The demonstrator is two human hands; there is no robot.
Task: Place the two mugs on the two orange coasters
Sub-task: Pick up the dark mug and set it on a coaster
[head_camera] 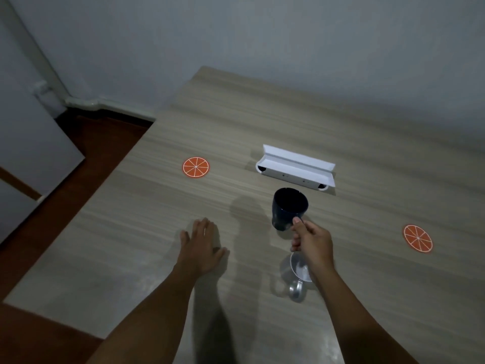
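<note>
Dark blue mug (288, 207) hangs from my right hand (311, 239), fingers closed on its handle and tilted a little, lifted clear to carry it to a coaster. Left coaster (196, 167) and right coaster (417, 238) lie well apart, both bare. My left hand (202, 244) rests flat and open on the table (131, 232), holding nothing. My right wrist partly hides the grey mug (298, 274), near me. The handle itself I cannot see.
</note>
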